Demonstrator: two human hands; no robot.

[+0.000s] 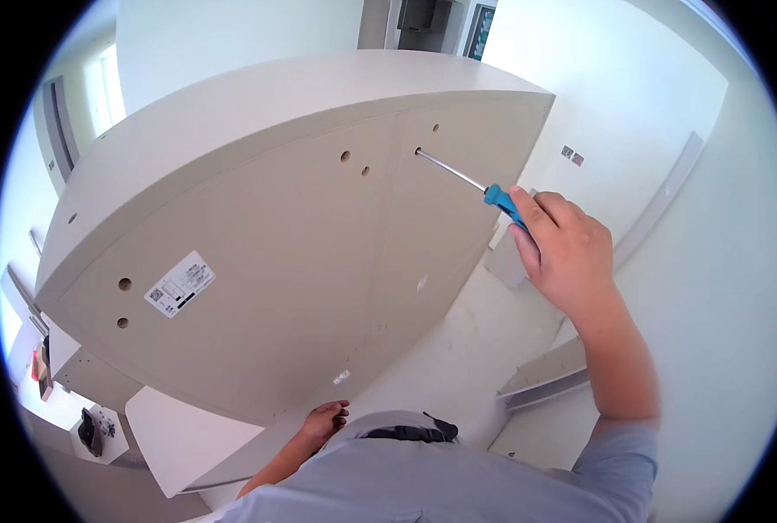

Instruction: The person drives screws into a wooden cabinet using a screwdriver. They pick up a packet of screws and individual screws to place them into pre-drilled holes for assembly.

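My right hand (571, 248) is closed around the blue handle of a screwdriver (498, 199). Its long metal shaft reaches up and left, and the tip sits in a small hole (418, 151) near the top of a large beige cabinet (292, 244). Other round holes show in that broad side, along with a white printed label (180, 284). Low down, beside the cabinet's near lower edge, is my left hand (324, 421). Its fingers are curled together; whether anything is inside them is hidden. A small clear sticker (342, 376) lies on the panel just above it.
Loose boards (545, 375) rest on the floor at right, and a long strip (663, 196) leans on the white wall. A wall socket (572, 156) is behind. At lower left are a white panel (188, 436) and a black item (90, 433) beside small hardware.
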